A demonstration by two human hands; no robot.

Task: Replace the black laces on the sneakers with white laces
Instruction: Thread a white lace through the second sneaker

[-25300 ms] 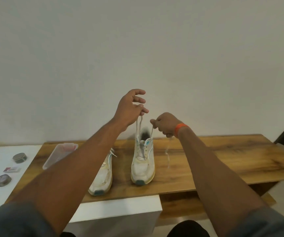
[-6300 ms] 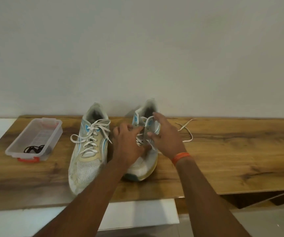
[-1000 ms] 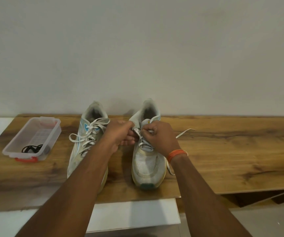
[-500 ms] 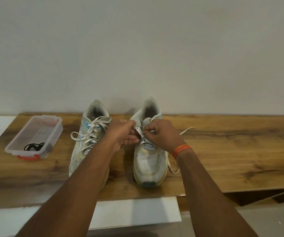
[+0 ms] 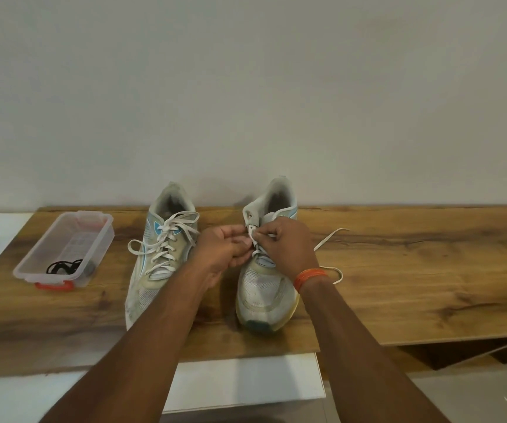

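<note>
Now the wooden table (image 5: 414, 288) holds two sneakers near its back edge. On the right sneaker (image 5: 266, 288) both hands pinch the white lace (image 5: 331, 236) up by the top holes: left hand (image 5: 226, 248), right hand (image 5: 288, 245). If the thin lace tip slips from the fingers, it may miss its hole. A hard tug could drag the shoe toward the front edge. The black laces (image 5: 62, 266) lie in the clear tub (image 5: 66, 248) by the left edge.

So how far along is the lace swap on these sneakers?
Nearly done. The left white mesh sneaker is fully laced in white, and black laces lie in the clear plastic tub. Both hands, left and right, pinch the white lace at the right sneaker's upper eyelets; finishing it remains.
</note>
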